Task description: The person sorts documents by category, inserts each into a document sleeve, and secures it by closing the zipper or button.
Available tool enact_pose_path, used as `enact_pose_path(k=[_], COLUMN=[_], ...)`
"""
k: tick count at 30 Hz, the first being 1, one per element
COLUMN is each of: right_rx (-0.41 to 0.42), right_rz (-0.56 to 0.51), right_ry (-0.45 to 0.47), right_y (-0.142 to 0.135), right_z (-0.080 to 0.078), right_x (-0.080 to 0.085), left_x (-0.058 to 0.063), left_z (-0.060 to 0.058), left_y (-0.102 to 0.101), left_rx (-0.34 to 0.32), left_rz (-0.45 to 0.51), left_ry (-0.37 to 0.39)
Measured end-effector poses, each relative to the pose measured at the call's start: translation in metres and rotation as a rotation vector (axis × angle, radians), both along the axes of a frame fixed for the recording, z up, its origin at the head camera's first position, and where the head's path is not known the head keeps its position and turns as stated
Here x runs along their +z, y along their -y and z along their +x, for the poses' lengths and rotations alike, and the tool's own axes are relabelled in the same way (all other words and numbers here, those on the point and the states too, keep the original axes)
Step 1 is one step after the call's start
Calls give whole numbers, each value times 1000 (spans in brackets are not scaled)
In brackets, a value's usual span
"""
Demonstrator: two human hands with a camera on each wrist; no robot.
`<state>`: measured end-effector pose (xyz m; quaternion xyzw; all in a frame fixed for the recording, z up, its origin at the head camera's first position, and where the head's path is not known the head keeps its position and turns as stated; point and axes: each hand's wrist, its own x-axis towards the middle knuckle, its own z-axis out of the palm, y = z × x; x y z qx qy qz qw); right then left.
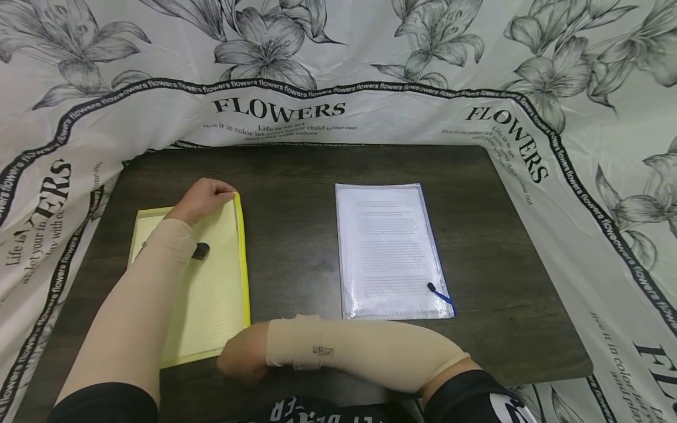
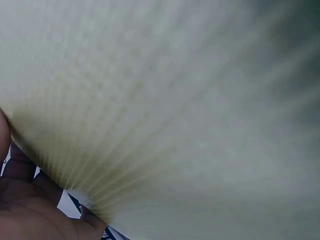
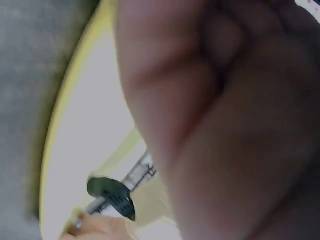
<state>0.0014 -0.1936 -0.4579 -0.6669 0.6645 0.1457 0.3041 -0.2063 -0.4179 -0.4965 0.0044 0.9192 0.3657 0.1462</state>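
Note:
A pale yellow mesh zip pouch (image 1: 218,282) with a bright yellow edge lies at the left of the dark table. At its far right corner, my left hand (image 1: 200,201) pinches the edge. My right hand (image 1: 244,353), fingers curled, holds the near right corner; its fingertips are hidden. In the left wrist view the pouch's ribbed surface (image 2: 165,125) fills most of the picture, with my left palm (image 2: 35,212) at the lower left. The right wrist view has my right hand (image 3: 225,130) close up beside the pouch's curved yellow edge (image 3: 52,130).
A clear zip pouch (image 1: 391,252) with a blue edge, a blue zip pull and a printed sheet inside lies right of centre on the dark table (image 1: 291,247). White flower-printed cloth (image 1: 391,117) surrounds the table. A small black camera (image 1: 201,251) sits at my left wrist.

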Motion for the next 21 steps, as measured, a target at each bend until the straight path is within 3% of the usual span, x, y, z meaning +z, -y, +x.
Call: enact_pose_path(k=[4,9,15,21], right_rx=[-78,-152,-110,-6], right_rz=[-188,-296,-291,-305], right_ry=[-87,-64,-82,-201], right_y=[8,24,36,44], right_z=[-7,-22,-31,-31], right_x=[6,2,-13,-26], left_x=[1,0,0,1], left_z=[2,2,1,1], left_y=[-1,-5,-10,-13], left_rx=[6,0,-14,-46], left_rz=[-26,-14,-16,-26], left_ry=[8,26,18,-1])
